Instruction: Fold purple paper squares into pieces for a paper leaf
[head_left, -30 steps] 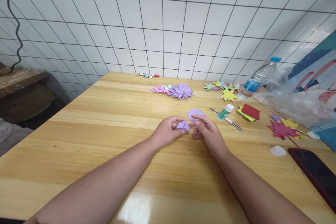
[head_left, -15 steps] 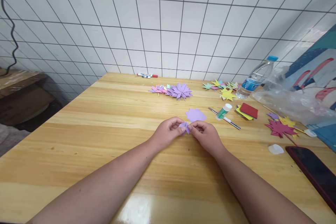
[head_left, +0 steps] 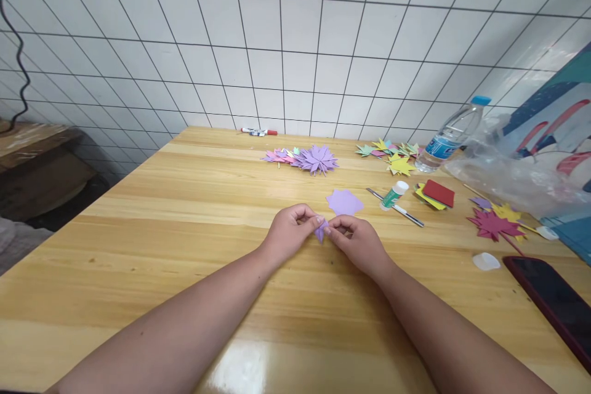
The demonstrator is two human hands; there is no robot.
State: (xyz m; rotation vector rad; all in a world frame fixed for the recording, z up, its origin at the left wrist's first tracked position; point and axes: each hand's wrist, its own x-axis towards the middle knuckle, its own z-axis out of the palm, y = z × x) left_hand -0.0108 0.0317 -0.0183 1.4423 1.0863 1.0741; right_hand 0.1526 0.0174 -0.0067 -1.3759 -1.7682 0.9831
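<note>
While the small folded purple paper [head_left: 321,231] is pinched between the fingers of the left hand [head_left: 290,234] and right hand [head_left: 357,241], low over the tabletop [head_left: 184,209], edges should be aligned before creasing; the fold itself is barely visible.

A small lilac folded paper piece [head_left: 321,231] sits at frame centre; just above it lies a flat lilac paper sheet [head_left: 344,202]. The wooden desk [head_left: 184,197] is honey-yellow with streaky grain. At right, a dark red paper leaf [head_left: 492,225]; top, white wall tiles [head_left: 295,43] with dark grid lines
</note>
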